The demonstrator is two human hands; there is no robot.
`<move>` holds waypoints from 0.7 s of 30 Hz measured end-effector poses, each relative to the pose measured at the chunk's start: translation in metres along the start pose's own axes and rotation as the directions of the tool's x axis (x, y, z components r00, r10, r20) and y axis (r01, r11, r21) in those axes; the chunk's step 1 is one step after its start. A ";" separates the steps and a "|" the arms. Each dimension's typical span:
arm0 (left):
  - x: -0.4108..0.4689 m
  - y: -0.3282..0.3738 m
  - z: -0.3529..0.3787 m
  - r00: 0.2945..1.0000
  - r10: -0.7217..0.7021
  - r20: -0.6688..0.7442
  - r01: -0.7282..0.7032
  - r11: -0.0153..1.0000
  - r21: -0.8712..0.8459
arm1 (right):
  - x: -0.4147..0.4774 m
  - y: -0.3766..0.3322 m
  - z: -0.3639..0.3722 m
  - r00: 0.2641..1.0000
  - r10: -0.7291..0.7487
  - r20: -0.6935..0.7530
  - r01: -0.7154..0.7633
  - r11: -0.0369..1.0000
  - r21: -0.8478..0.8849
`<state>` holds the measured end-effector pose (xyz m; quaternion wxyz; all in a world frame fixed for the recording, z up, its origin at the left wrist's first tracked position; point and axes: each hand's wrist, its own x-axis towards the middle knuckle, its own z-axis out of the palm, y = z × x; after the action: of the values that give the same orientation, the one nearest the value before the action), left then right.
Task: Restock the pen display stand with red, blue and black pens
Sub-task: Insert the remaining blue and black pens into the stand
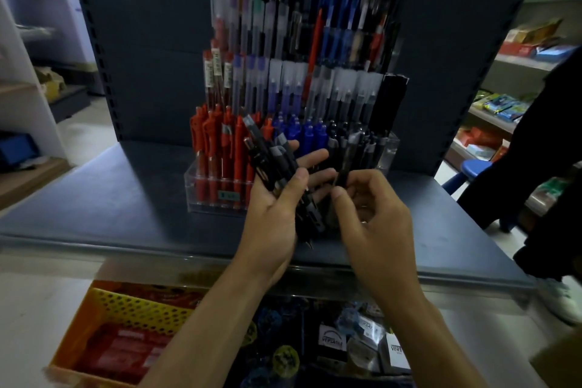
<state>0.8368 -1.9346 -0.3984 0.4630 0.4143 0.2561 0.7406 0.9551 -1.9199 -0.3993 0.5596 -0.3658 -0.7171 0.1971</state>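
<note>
The left hand [277,198] cradled a bundle of black pens [277,167], thumb clamped across them as a supply (tips toward the wearer). The right hand [368,208] pinched one pen [345,164] before the stand [217,189], likely for its black front row.

The left hand [277,195] held a bundle of black pens [277,164] with grey bands. A single black pen [345,164] sat between the right hand's [371,217] fingertips. Beyond the fingers, the clear display stand [201,186] showed orange-red pens [217,142] left of the fingertips, blue pens [302,132] just above them, and black pens [368,142] to their right. The shelf [110,198] was dark slate blue. Below the wrists sat a yellow basket [132,309] patterned with round holes, red packets inside.
</note>
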 end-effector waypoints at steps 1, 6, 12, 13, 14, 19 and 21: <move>0.000 0.000 0.000 1.000 0.006 -0.014 -0.006 1.000 0.003 | 0.001 0.001 -0.002 1.000 0.014 -0.007 -0.014 1.000 0.007; 0.002 -0.005 -0.001 0.997 0.049 -0.063 -0.044 0.996 0.077 | 0.002 0.006 -0.006 0.997 0.073 -0.005 -0.073 0.997 0.034; 0.005 -0.016 0.001 0.992 0.100 -0.080 -0.081 0.972 0.222 | 0.017 0.011 -0.019 0.999 0.045 -0.021 -0.045 0.999 -0.027; 0.006 -0.017 0.001 0.991 0.110 -0.079 -0.088 0.967 0.240 | 0.021 0.012 -0.022 0.998 0.040 -0.040 -0.041 0.999 -0.015; 0.006 -0.017 0.002 0.990 0.120 -0.080 -0.096 0.962 0.256 | 0.025 0.014 -0.026 0.997 0.046 -0.069 -0.045 0.999 0.011; 0.007 -0.021 0.008 0.988 0.143 -0.054 -0.122 0.950 0.289 | 0.040 0.025 -0.043 0.961 0.131 -0.242 -0.101 0.986 0.135; 0.007 -0.022 0.009 0.987 0.155 -0.041 -0.135 0.944 0.300 | 0.043 0.029 -0.047 0.953 0.142 -0.268 -0.111 0.986 0.125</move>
<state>0.8529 -1.9184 -0.4075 0.3314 0.4727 0.3477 0.7388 1.0036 -1.8744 -0.3771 0.6594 -0.4040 -0.5952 0.2184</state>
